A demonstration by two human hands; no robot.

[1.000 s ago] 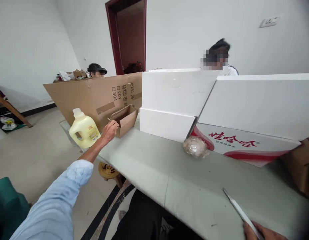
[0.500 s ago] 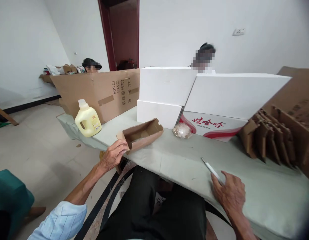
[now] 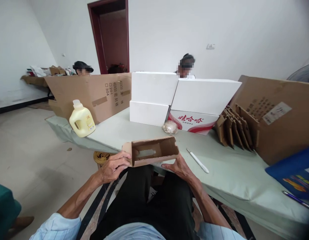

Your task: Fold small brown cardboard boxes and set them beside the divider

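Note:
An open-topped brown cardboard box (image 3: 147,162) lies lengthwise between my hands, at the near edge of the table. A pale bottle-shaped patch shows inside it; I cannot tell if it is a cut-out or an object. My left hand (image 3: 117,165) is closed on the box's left end, by a raised flap. At the opposite end, my right hand (image 3: 180,166) grips the lower corner, its thumb stretched below. To the right of that hand, a white slim-handled craft knife (image 3: 198,161) rests on the tablecloth, untouched.
A yellow jug (image 3: 82,119) stands left on the green-covered table (image 3: 234,173). Behind are a large carton (image 3: 87,96), white boxes (image 3: 154,88) and a clear plastic-wrapped bundle (image 3: 170,127). Folded cardboard pieces (image 3: 235,130), a blue packet (image 3: 294,173) and a pen (image 3: 298,200) lie right. Two people sit beyond.
My right hand has put the craft knife down on the table and moved left to the box's right end. The box has come nearer and turned, so its inside shows more. The view has swung right.

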